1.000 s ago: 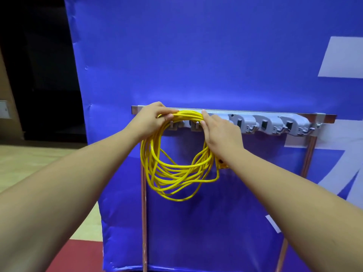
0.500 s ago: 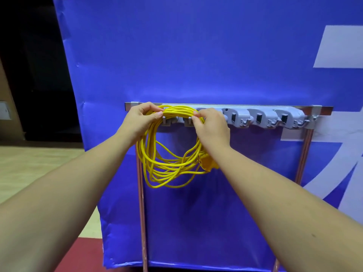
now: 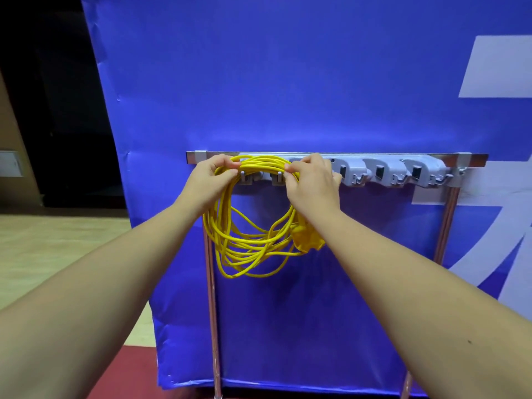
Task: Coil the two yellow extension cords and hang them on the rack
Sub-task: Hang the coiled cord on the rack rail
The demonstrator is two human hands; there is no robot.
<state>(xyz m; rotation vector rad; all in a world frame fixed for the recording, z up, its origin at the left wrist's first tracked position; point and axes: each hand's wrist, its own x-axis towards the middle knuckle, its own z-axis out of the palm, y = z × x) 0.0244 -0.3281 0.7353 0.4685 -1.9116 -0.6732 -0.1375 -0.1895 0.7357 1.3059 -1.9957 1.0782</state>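
Yellow extension cord point(image 3: 247, 240): coiled into a loose bundle of loops, its top strands lying along the left end of the rack point(image 3: 380, 168), the rest hanging in front of a blue banner point(image 3: 288, 82). Whether the rack or the hands bear its weight cannot be told.
Left hand point(image 3: 211, 180): fingers and thumb curled round the top strands at the coil's upper left, just beside the rack's left edge.
Right hand point(image 3: 312, 182): thumb and fingertips pinch the top strands at the coil's upper right, and the wrist crosses the loops on that side.
Socket end point(image 3: 309, 240): a yellow block at the coil's lower right, partly hidden behind the right forearm.
Rack: a metal rail carrying grey plastic holders. Three of them, each with a small hook, show between the right hand and the rail's right end.
Hooks point(image 3: 243, 177): two small grey ones show between the hands, just under the top strands.
Uprights point(image 3: 211, 298): slim metal posts, one under each end of the rail.
Floor point(image 3: 43, 246): pale wooden boards at left, with a red mat point(image 3: 123, 370) below them.
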